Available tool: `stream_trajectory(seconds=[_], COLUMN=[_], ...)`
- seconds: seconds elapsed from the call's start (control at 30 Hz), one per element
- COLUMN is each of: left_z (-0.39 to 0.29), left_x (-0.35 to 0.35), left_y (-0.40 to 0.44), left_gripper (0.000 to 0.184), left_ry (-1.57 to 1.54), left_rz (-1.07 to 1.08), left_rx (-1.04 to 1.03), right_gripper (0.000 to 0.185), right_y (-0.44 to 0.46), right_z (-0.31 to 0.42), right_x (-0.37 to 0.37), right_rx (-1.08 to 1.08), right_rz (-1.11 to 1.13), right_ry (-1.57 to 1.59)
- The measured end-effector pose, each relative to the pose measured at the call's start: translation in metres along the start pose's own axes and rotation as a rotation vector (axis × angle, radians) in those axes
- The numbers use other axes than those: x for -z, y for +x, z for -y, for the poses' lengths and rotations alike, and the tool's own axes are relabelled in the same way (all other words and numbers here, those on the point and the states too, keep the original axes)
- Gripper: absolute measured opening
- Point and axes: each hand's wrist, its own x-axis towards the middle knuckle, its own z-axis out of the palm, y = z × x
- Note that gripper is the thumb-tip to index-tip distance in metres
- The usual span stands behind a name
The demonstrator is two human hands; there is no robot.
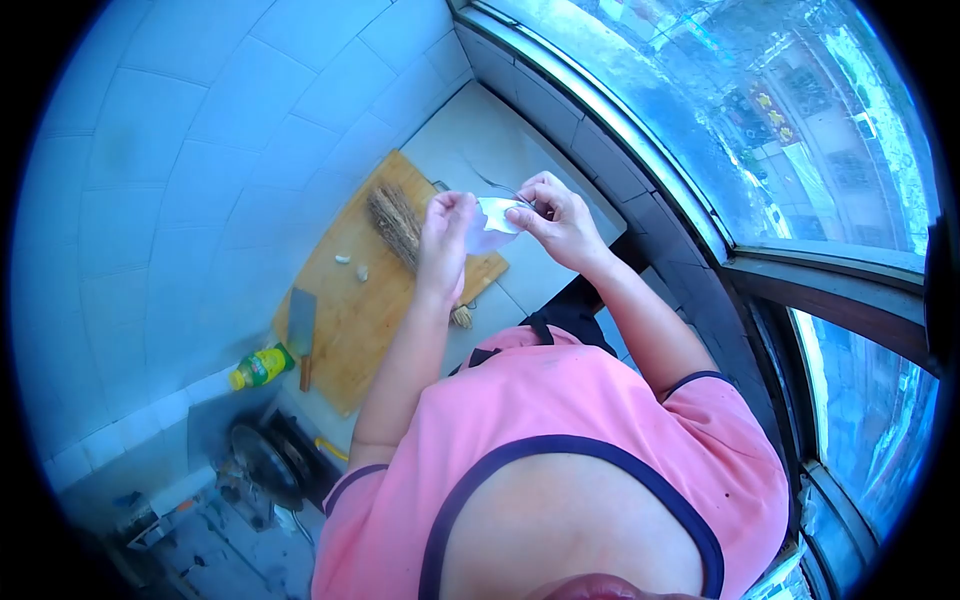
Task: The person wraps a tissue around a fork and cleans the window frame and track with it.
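My left hand (pixel 448 240) and my right hand (pixel 560 222) are raised in front of me over the counter. Between them is a thin, whitish, partly see-through plastic piece (pixel 490 232), perhaps a small bag. Fingers and thumb of the left hand pinch one side of it, and those of the right hand pinch the other. Below and behind the left hand, a straw whisk broom (pixel 395 222) lies on a wooden cutting board (pixel 345 310), partly hidden by that hand. Two small white pieces (pixel 361 272), like garlic cloves, lie on the board.
A cleaver (pixel 302 322) with a wooden handle rests at the board's left edge. Beside it lies a yellow bottle (pixel 262 367) with a green label. A dark pan (pixel 268 458) is at lower left. Tiled wall (pixel 150 200) rises on the left, a framed window (pixel 760 130) on the right.
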Motion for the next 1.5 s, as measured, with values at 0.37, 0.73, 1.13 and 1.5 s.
stream_trajectory(seconds=[0.37, 0.73, 1.13, 1.5], left_z=[-0.009, -0.04, -0.015, -0.007], left_x=[-0.032, -0.068, -0.093, -0.089], left_y=[0.061, 0.218, 0.296, 0.254], left_gripper=[0.028, 0.028, 0.011, 0.032], left_ry=[0.16, 0.511, 0.698, 1.072], left_rz=[0.207, 0.196, 0.106, 0.252], left_rx=[0.078, -0.008, -0.289, -0.812], right_gripper=[0.025, 0.048, 0.056, 0.059], right_y=[0.033, 0.077, 0.155, 0.155], right_z=[-0.012, -0.007, -0.023, -0.025], right_x=[0.002, 0.054, 0.062, 0.065], right_rx=[-0.113, -0.009, 0.028, -0.04], right_rz=[-0.246, -0.284, -0.222, -0.139], right_ry=[0.272, -0.316, -0.91, -0.98])
